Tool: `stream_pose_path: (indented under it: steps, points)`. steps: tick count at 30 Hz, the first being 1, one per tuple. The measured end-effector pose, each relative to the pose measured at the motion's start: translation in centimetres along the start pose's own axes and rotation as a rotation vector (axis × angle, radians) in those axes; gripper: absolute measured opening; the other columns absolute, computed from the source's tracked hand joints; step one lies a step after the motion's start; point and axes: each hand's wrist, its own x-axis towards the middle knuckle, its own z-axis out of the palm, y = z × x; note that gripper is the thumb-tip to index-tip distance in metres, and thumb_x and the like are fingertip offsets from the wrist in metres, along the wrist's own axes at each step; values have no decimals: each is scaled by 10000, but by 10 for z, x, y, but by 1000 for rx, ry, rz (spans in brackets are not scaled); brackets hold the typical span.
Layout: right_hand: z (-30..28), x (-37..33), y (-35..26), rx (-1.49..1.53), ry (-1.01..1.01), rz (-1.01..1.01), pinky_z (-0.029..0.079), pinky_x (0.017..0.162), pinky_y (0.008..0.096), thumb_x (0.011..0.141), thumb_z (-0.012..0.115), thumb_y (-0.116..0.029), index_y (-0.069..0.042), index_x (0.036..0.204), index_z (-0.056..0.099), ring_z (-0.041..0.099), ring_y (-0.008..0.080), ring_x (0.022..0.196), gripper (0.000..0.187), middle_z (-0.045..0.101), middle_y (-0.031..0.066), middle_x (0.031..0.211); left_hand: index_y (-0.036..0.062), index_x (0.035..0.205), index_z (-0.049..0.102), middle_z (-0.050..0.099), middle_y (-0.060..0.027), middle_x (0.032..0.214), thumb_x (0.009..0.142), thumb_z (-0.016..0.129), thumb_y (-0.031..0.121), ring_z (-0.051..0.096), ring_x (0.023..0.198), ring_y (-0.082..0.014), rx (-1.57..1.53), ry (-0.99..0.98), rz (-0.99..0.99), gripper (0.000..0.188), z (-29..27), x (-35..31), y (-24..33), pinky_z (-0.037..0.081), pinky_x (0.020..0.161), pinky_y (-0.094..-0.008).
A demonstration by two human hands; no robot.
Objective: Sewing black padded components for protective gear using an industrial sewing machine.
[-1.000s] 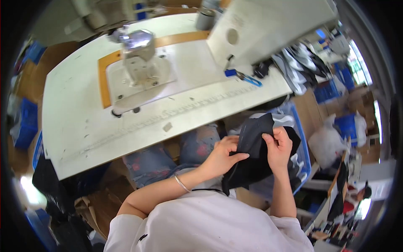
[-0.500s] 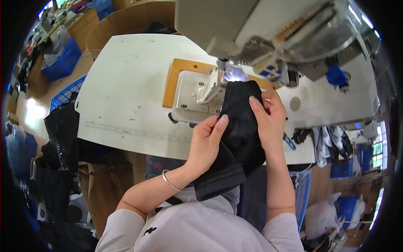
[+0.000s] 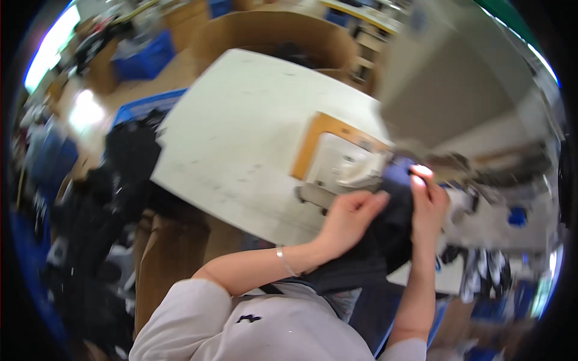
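A dark garment piece, tube-like and black, hangs from the sewing machine down toward my lap. My left hand pinches its left side, thumb pressed against the fingers. At the upper right edge, close to the needle area, my right hand grips the cloth between thumb and fingers. The white machine bed, framed by an orange-brown plate, lies just left of the cloth. Motion blur hides the needle and the exact edge of the fabric there.
The white worktable stretches left of the machine. Beyond it stands a large round cardboard container. Dark cloth is heaped over a blue basket at the left. A cardboard box stands below the table's left edge.
The view has swung, so table, machine and hands appear farther right and lower. Both hands keep their hold on the black garment piece, its top still at the machine.
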Motion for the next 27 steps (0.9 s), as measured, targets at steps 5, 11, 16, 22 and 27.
stream_pose_path:
  steps: [5,11,16,22,27]
  points:
    - [-11,-4,10,-24,40,-187,416,895,282,904,525,-66,4,960,630,572,139,934,139,644,44,960,26,950,595,618,-11,814,920,571,121,577,779,-92,268,-84,239,102,-90,4,21,476,730,-253]
    - [1,-4,12,59,14,-130,403,928,296,921,520,-83,-2,1036,637,570,156,977,183,644,62,1009,49,1185,572,584,-142,1190,715,756,299,513,1146,-335,1724,486,440,563,-372,1,143,333,1013,-449]
    - [-3,-7,4,-18,42,-136,397,943,290,894,562,-90,-6,1062,640,580,169,1001,204,656,73,1048,11,1003,579,611,-184,1033,662,796,248,558,1011,-346,1675,166,-280,468,-445,-37,188,440,809,-367]
    - [-2,-4,7,33,19,-124,415,925,278,847,644,-97,5,1053,659,589,140,988,231,676,78,1033,-19,1222,533,591,-82,1181,840,690,246,541,1079,-157,1182,495,473,491,-374,-39,257,410,945,-276]
    - [3,-6,8,-1,82,-219,457,827,257,830,689,-149,-42,1039,680,639,152,873,235,695,104,986,-13,1112,592,641,-53,952,849,668,216,586,821,-98,1117,100,536,357,-199,6,233,480,735,-256]
